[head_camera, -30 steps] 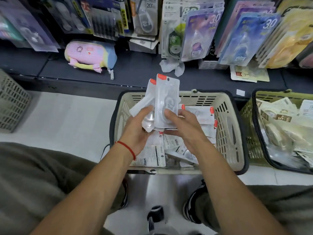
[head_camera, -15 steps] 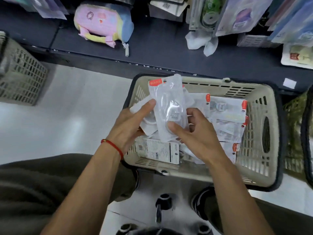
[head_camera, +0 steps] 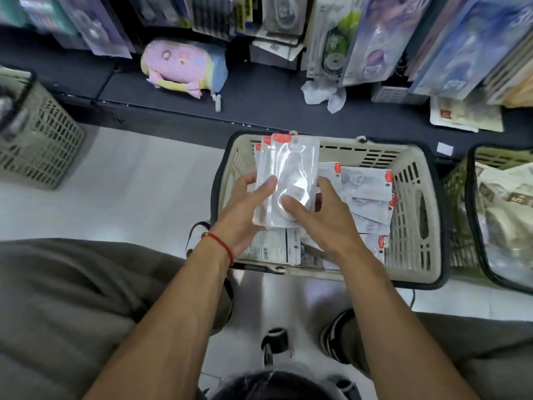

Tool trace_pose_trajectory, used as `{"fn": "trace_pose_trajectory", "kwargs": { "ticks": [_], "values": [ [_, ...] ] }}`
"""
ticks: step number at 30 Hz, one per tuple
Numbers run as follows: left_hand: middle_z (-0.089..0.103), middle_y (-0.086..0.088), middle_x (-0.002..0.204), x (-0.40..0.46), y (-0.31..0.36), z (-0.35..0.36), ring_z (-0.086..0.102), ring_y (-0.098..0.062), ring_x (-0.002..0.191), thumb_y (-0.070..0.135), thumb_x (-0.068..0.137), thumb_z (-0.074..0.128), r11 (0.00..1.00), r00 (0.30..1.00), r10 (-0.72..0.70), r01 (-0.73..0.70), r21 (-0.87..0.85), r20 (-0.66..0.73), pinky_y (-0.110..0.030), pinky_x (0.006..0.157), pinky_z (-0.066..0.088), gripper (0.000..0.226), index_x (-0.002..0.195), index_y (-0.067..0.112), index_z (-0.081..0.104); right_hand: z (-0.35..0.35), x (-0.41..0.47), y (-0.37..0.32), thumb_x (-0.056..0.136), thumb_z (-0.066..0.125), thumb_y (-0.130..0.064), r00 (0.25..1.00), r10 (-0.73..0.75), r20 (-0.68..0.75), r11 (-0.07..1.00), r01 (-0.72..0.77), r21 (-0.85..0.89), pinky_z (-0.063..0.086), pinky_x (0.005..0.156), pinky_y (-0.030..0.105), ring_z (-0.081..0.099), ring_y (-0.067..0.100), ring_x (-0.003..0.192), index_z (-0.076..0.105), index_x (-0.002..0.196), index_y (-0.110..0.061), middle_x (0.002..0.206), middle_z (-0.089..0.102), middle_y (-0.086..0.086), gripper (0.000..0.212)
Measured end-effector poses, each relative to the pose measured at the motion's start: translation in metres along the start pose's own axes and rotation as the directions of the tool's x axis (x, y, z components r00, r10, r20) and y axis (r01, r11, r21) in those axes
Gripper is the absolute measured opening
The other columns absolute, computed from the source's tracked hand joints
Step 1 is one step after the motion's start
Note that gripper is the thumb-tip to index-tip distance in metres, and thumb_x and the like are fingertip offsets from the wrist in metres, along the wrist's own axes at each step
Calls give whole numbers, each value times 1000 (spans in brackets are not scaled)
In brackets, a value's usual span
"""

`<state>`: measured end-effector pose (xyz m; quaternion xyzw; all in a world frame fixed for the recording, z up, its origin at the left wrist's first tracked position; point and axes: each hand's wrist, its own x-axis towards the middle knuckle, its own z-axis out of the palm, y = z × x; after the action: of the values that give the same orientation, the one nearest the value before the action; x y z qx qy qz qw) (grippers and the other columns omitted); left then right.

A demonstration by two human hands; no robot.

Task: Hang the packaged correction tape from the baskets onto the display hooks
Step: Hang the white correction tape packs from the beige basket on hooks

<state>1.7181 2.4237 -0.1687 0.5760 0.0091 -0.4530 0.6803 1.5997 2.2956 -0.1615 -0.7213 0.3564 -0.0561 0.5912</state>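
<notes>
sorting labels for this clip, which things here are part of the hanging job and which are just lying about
Part of the job:
- stack of packaged correction tape, held by left hand and right hand
- beige basket with more packs
- green basket on the right
- hanging display packs

Lying about:
- pink pencil case
- crumpled plastic wrap
- grey basket on the left

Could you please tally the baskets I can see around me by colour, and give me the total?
Beige basket with dark rim, in front of the hands: 1
Grey-beige basket, on the left: 1
Green basket, on the right, partly cut off: 1
Total: 3
</notes>
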Motion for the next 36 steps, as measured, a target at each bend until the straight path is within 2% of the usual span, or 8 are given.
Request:
{"fn": "trace_pose_trajectory", "kwargs": {
  "ticks": [4, 8, 10, 15, 21, 26, 30, 36],
  "values": [
    [73, -3, 124, 11, 3, -2, 74, -27, 112, 31, 79, 90, 979, 975, 114, -77, 190, -193, -48, 89, 63, 67, 131, 28, 48, -3, 2, 17, 90, 66, -67, 999, 36, -5, 998, -35, 59, 52, 69, 10, 65, -7, 104, 53, 132, -51, 113, 66, -29, 47],
    [72, 4, 120, 27, 20, -19, 73, -18, 109, 35, 81, 90, 960, 923, 215, -141, 241, -318, -39, 88, 62, 59, 128, 30, 54, -5, 5, 49, 95, 77, -36, 977, 111, 184, 902, -21, -431, 46, 73, 21, 64, 9, 84, 70, 110, -22, 96, 70, -9, 22],
    [72, 2, 120, 31, 32, -24, 73, -19, 109, 32, 82, 90, 949, 915, 257, -179, 260, -310, -41, 92, 61, 59, 127, 32, 53, 6, 6, 54, 94, 78, -30, 961, 139, 240, 891, -16, -455, 46, 73, 22, 62, 4, 77, 70, 98, -23, 87, 69, -9, 11],
    [66, 14, 121, 21, 60, -28, 66, -11, 113, 42, 76, 91, 755, 892, 447, -331, 566, -75, -38, 94, 60, 66, 124, 43, 46, -7, 32, 17, 94, 69, -30, 988, 138, 72, 983, -128, -129, 40, 68, 28, 51, 3, 66, 56, 78, -26, 68, 58, -19, 21],
    [66, 23, 122, -2, 61, -14, 67, -16, 113, 55, 73, 82, 558, 888, 435, -394, 730, 147, -46, 95, 57, 68, 121, 69, 35, -10, 44, -50, 102, 55, -34, 972, 224, 73, 861, -232, 452, 59, 72, 40, 69, 27, 87, 63, 117, -13, 101, 70, 14, 27],
    [67, 27, 117, 1, 74, -2, 67, -3, 113, 42, 79, 89, 686, 881, 432, -459, 565, 193, -26, 91, 58, 66, 129, 45, 46, -12, 31, -74, 99, 60, -30, 987, 138, 84, 739, -159, 655, 53, 73, 34, 65, 24, 81, 78, 102, -12, 94, 75, 11, 25],
    [69, -2, 134, 4, 91, 1, 68, -22, 123, 18, 93, 79, 825, 912, 382, -411, 389, 153, -51, 108, 54, 55, 138, 26, 49, -30, 23, -77, 81, 78, 5, 998, 9, 69, 917, -36, 398, 55, 98, 33, 74, 22, 107, 77, 116, -13, 110, 80, 8, 39],
    [71, -5, 136, 0, 151, 32, 70, -29, 123, 25, 95, 74, 896, 902, 329, -391, 208, 279, -56, 103, 56, 58, 146, 25, 48, -59, 23, -116, 68, 85, -67, 992, -83, -100, 976, 101, 193, 51, 73, 22, 70, 6, 81, 79, 99, -15, 89, 80, -6, 61]
  ]
}}
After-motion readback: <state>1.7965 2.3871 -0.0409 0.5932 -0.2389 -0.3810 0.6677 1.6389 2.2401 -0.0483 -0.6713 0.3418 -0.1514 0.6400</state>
